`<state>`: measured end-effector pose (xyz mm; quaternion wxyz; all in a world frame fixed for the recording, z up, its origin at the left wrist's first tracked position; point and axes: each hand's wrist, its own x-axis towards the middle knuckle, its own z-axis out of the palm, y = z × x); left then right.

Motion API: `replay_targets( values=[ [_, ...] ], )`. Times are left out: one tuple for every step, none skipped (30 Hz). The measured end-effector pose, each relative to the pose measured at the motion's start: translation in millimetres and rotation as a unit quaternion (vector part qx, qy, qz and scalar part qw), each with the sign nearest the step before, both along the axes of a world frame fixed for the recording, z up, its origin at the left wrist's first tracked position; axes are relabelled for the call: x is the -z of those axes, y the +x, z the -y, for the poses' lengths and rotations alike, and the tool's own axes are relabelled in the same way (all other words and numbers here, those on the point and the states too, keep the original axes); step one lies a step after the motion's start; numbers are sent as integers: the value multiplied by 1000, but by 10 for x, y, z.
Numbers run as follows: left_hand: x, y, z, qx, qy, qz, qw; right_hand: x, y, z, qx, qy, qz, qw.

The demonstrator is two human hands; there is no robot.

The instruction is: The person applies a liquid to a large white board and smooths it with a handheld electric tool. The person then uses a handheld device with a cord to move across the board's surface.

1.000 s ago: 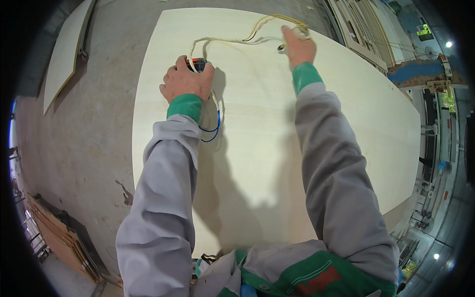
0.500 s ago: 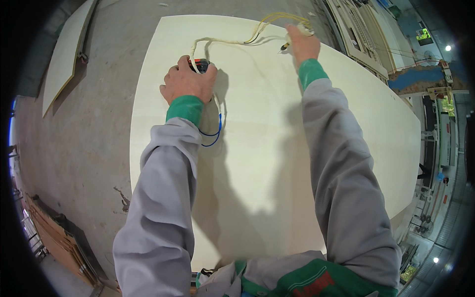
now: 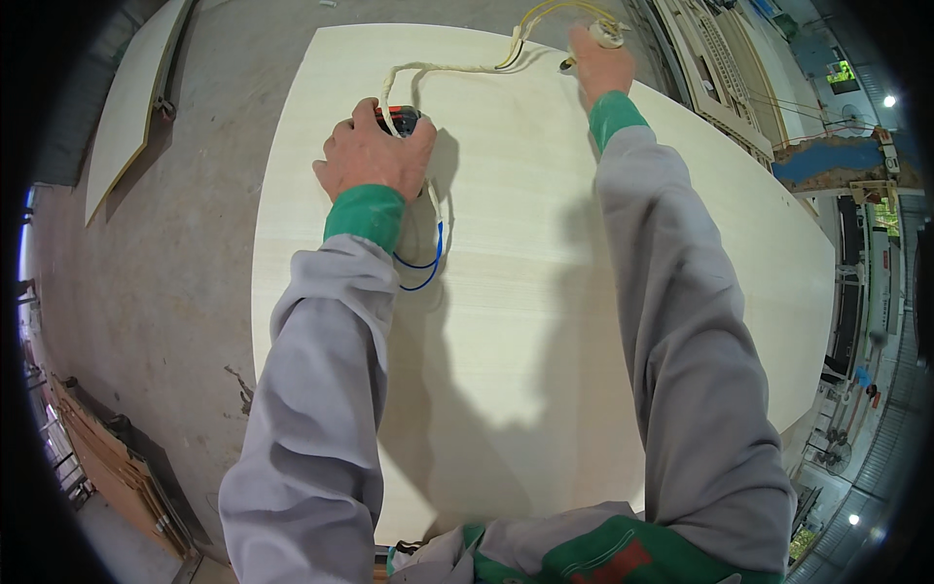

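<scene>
A pale wooden panel (image 3: 506, 311) lies beneath both arms. Near its far left part, my left hand (image 3: 377, 154) is wrapped over a black device with red edges (image 3: 403, 119), pressing it to the panel; its lower part is under my palm. A cream-wrapped cable (image 3: 443, 68) passes over the device, and a loop of blue wire (image 3: 439, 243) comes out by my left wrist. At the panel's far edge, my right hand (image 3: 603, 66) is closed around a white cable end (image 3: 607, 35) with yellow wires (image 3: 556, 7). A small dark tip (image 3: 567, 64) sticks out beside its fingers.
Stacked boards and frames (image 3: 720, 73) stand beyond the panel's right edge. Another pale board (image 3: 136, 107) is on the concrete floor (image 3: 209, 195) at the far left. Brown sheets (image 3: 122, 467) are piled at the lower left.
My right hand has shifted slightly farther away, toward the top edge, drawing the yellow wires along. The pointed tip beside it now shows less. My left hand stays on the device.
</scene>
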<state>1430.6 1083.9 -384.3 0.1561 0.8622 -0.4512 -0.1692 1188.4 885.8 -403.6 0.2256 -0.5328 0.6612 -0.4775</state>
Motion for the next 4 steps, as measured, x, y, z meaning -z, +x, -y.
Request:
replay_targets(
  values=[
    [-3, -1, 5, 2, 5, -8, 1000, 31, 2, -38, -6, 11, -9, 1000],
    [-9, 5, 8, 3, 13, -16, 1000, 43, 31, -47, -6, 29, -17, 999],
    [-25, 3, -2, 3, 21, -23, 999, -4, 28, -28, -40, 42, 6, 998],
    [-22, 4, -1, 3, 28, -24, 999, -80, 0, 32, -65, 61, 31, 996]
  ],
)
